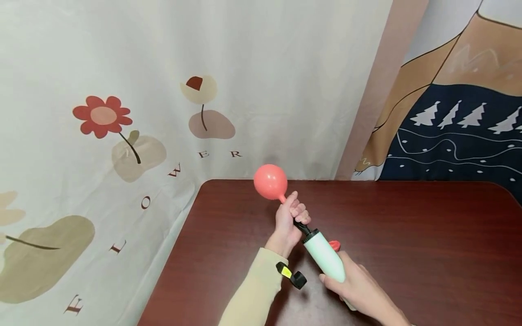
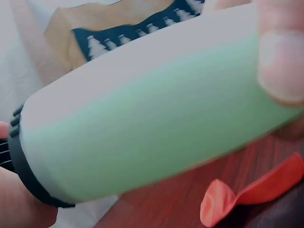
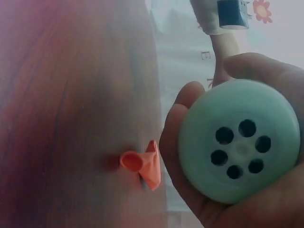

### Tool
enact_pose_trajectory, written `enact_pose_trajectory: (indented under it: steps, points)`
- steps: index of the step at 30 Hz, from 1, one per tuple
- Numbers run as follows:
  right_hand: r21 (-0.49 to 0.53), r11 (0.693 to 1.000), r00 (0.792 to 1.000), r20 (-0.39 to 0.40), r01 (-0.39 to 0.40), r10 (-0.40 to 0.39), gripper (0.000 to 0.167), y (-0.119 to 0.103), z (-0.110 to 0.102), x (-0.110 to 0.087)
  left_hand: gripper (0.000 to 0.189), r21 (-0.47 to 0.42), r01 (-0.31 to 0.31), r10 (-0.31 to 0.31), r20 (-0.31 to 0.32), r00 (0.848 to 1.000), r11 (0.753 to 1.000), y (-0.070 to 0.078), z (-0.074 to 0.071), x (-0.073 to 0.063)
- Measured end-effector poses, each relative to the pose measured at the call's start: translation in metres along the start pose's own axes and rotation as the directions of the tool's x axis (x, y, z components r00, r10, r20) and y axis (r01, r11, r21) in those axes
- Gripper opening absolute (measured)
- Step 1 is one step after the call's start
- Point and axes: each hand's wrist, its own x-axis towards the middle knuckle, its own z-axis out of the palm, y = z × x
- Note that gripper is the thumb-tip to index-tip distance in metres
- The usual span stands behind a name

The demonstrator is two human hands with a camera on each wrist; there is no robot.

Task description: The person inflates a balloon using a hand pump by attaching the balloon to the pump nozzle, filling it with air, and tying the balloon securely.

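A mint-green balloon pump point(image 1: 325, 256) with a black collar slants across the head view. My right hand point(image 1: 360, 287) grips its lower body; in the right wrist view the fingers wrap round the pump point(image 3: 240, 142), whose end has several holes. My left hand point(image 1: 290, 222) holds the black nozzle end together with the neck of a partly inflated red balloon point(image 1: 270, 181). The balloon stands out beyond the left thumb. Behind the pump, a limp red balloon point(image 1: 335, 245) lies on the table; the left wrist view shows this flat balloon point(image 2: 251, 192) below the pump.
The dark reddish-brown table point(image 1: 428, 235) has rounded far corners. A pale curtain point(image 1: 285, 81) with printed flowers and letters hangs along its left and back sides. A black wrist camera mount point(image 1: 291, 275) sticks out from the left sleeve.
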Motion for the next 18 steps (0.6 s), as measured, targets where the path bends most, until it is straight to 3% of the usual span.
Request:
enact_pose_trajectory:
  steps: [5, 11, 18]
  points:
    - [0.02, 0.999, 0.999, -0.007, -0.037, 0.037, 0.049, 0.0, 0.002, -0.001, 0.054, 0.006, 0.0, 0.0, -0.02, 1.0, 1.0, 0.0, -0.001, 0.004]
    - [-0.018, 0.991, 0.99, 0.057, -0.13, 0.131, 0.057, 0.007, -0.005, -0.012, 0.055, -0.07, 0.021, -0.021, 0.004, 1.0, 0.997, 0.017, -0.007, 0.01]
    - [-0.086, 0.996, 0.997, 0.071, -0.017, 0.023, 0.054, 0.029, -0.016, -0.036, 0.059, -0.139, -0.008, 0.011, 0.027, 1.0, 0.99, 0.047, -0.015, 0.016]
